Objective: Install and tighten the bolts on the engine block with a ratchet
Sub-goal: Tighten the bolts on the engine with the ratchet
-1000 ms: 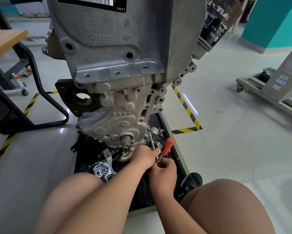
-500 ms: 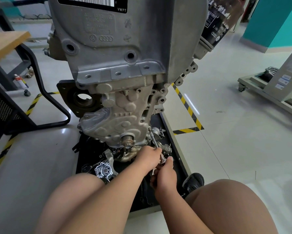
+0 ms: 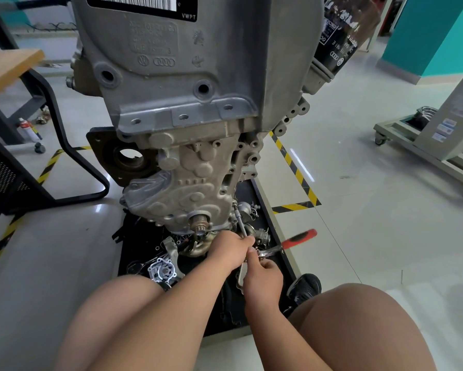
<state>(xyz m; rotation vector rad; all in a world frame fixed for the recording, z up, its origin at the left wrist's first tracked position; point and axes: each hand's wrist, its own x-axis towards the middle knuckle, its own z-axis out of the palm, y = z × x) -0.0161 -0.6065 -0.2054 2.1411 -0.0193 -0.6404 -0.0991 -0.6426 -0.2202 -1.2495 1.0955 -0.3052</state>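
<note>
The work goes on low, at the front of the black tray (image 3: 247,192), and there is little room. The engine (image 3: 198,76) stands on the tray and rises close in front, with a knee on each side and loose parts (image 3: 262,235) lying just beside the hands. To the right the pale floor is open as far as the cart (image 3: 412,147). The red grip of the ratchet (image 3: 292,241) reaches out over the right rim of the tray, with a black shoe (image 3: 306,286) near the rim lower down. The left hand (image 3: 229,249) is closed around the lower end of the thin bar (image 3: 240,221). This bar slants up to the lower right edge of the engine, but its tip is too small to read and I see no bolt. The right hand (image 3: 264,279) pinches the ratchet near its head between thumb and curled fingers; this part is blurred. The top of the engine is cut off by the picture edge, as is the filter (image 3: 340,44). The engine is grey cast metal with a barcode label (image 3: 144,4), many open bolt holes and a short shaft (image 3: 199,223) near its bottom.
</note>
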